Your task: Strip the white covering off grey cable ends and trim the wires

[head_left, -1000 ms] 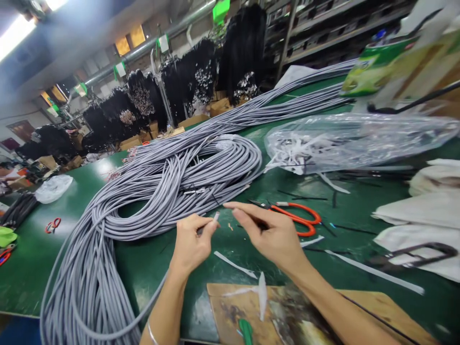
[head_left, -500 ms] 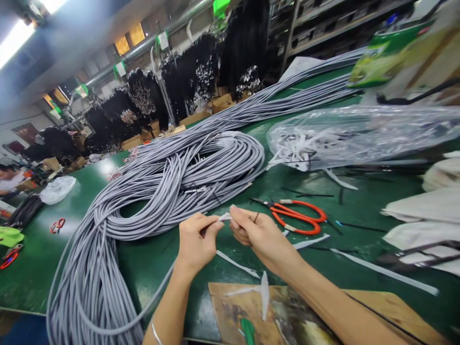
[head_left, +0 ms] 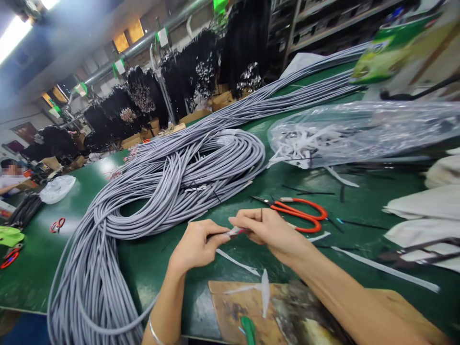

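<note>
My left hand is closed in a pinch on the end of a grey cable, which runs up behind my left forearm from the bundle. Facing it, my right hand pinches the tip of that cable end, where something whitish and a bit of pink-red show between the fingertips. Exactly what the right fingers grip is partly hidden. A large coiled bundle of grey cables lies left of and beyond my hands. Scissors with orange-red handles rest just past my right hand.
White strips lie on the green table. A clear plastic bag of white pieces is at right, near white gloves. A stained board with a green-handled tool is in front. A person sits far left.
Both hands have come slightly nearer and turned, the right one shifting right. The white bit between them now shows pink-red beside it. The person far left has come further into view.
</note>
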{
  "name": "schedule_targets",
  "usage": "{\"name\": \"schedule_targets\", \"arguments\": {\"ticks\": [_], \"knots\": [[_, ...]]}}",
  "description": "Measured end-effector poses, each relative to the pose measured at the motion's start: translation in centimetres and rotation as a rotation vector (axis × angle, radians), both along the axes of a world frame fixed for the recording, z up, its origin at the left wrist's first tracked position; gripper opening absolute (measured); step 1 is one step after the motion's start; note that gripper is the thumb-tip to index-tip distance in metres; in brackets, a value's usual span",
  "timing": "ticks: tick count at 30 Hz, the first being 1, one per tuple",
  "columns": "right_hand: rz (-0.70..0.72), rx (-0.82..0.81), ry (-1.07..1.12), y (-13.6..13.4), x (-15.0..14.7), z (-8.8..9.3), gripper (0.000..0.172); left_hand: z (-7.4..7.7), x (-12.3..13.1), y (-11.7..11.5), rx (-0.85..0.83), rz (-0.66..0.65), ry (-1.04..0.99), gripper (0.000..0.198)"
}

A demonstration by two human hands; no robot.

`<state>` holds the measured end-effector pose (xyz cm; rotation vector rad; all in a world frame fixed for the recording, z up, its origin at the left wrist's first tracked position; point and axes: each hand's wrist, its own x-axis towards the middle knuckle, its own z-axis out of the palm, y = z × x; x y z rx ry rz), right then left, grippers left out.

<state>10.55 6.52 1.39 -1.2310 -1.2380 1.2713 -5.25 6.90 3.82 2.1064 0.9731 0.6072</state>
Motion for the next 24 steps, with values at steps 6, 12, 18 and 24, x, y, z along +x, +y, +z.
{"name": "schedule_targets", "arguments": {"ticks": [6,12,18,24], "knots": [[0.043,0.101,0.062,-0.2,-0.9,0.4,0.038,-0.7,0.1,0.3,0.002,0.220,-0.227,0.024],[-0.272,0.656,-0.470,-1.2,-0.9,0.2,0.029,-2.6,1.8,-0.1,0.376,0.280,0.064,0.024],[-0.396,0.431,-0.463,-0.3,0.5,0.0,0.029,-3.0,2.1,-0.7,0.615,0.041,-0.051,0.027],[-0.331,0.311,-0.556,1.4,1.4,-0.9,0.039,-2.2,1.9,-0.4,0.479,0.056,-0.185,0.021]]}}
